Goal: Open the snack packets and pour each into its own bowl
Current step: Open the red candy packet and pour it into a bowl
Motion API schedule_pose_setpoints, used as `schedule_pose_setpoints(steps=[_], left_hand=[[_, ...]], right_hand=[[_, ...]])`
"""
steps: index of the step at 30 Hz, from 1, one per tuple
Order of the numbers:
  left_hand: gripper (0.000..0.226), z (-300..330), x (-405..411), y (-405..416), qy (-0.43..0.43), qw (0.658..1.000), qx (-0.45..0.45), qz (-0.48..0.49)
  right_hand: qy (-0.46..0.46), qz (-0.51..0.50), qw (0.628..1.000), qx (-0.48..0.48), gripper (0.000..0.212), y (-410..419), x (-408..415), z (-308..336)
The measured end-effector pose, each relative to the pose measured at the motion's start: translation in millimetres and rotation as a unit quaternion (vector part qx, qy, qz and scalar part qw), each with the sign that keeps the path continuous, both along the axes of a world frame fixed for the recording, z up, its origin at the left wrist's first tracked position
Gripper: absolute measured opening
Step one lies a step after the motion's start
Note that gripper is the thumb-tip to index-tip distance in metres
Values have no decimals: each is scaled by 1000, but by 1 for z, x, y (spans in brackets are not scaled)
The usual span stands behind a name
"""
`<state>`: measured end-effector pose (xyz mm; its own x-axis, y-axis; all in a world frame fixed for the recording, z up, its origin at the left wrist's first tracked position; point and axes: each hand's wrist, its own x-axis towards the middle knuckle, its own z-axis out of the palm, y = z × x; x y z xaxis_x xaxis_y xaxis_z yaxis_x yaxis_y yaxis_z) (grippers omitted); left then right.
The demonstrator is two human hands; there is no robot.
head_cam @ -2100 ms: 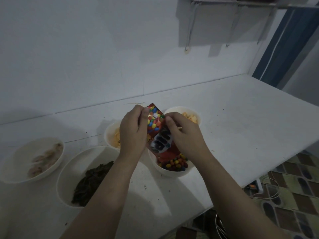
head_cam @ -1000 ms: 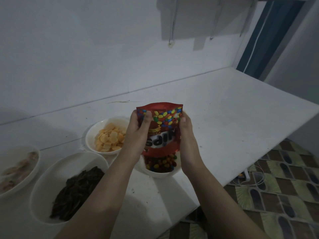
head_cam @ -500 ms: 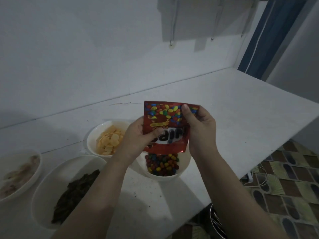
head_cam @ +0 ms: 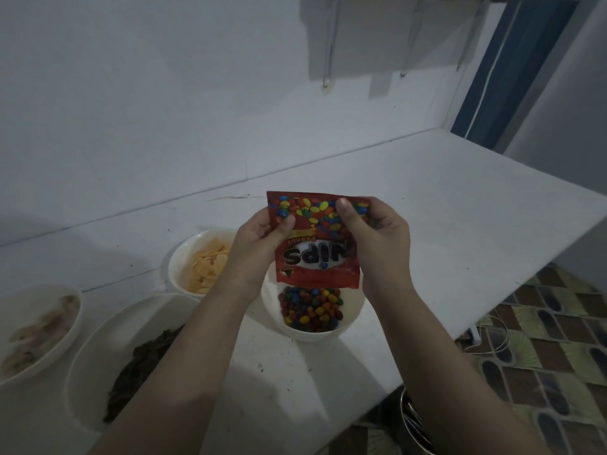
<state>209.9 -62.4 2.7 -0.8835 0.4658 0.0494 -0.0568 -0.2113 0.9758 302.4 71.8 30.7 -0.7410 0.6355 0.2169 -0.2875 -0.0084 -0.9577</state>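
A red candy packet [head_cam: 317, 247] hangs upside down, its mouth pointing down over a white bowl [head_cam: 353, 318] that holds coloured candies [head_cam: 310, 310]. My left hand [head_cam: 259, 247] pinches the packet's left side near its upper corner. On the upper right corner my right hand [head_cam: 377, 239] grips with thumb in front. The packet looks flat. No candy is seen falling.
To the left stand three more white bowls: one with yellow chips [head_cam: 184, 257], a large one with dark strips [head_cam: 95, 356], one with pale pieces [head_cam: 70, 330]. The white counter [head_cam: 460, 224] ends at the right and front; patterned floor [head_cam: 542, 339] lies below.
The packet went from tilted to held flat and upside down over the candy bowl. My right hand moved up to its top right corner. More candies lie in the bowl.
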Motion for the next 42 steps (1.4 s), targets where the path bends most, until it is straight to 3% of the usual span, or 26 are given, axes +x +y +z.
schedule_pose_setpoints(steps=[3, 7, 11, 13, 18, 21, 25, 33, 42], left_hand=[[28, -4, 2, 1, -24, 999, 28, 19], [17, -2, 3, 0, -59, 995, 65, 51], [15, 7, 3, 2, -75, 990, 87, 81], [18, 13, 8, 8, -68, 991, 85, 79], [21, 24, 39, 48, 14, 999, 26, 40], [23, 23, 69, 87, 54, 998, -13, 19], [8, 9, 118, 146, 71, 997, -34, -25], [7, -77, 217, 236, 5, 981, -110, -162], [4, -251, 249, 296, -48, 936, -254, -237]], right_hand=[[-45, 40, 998, 33, 15, -1, 1, -8], [-181, 79, 973, 119, 13, 1, -1, -28], [-236, 92, 954, 161, 13, 3, 4, -35], [-218, 77, 964, 129, 20, 10, 13, -32], [-83, -2, 995, 50, 16, 44, 65, -18], [-35, -80, 996, 24, 15, 69, 106, -15], [-33, -167, 985, 0, 14, 107, 170, -25], [-137, -262, 955, -38, 17, 168, 288, -97], [-290, -299, 888, -197, 23, 219, 326, -292]])
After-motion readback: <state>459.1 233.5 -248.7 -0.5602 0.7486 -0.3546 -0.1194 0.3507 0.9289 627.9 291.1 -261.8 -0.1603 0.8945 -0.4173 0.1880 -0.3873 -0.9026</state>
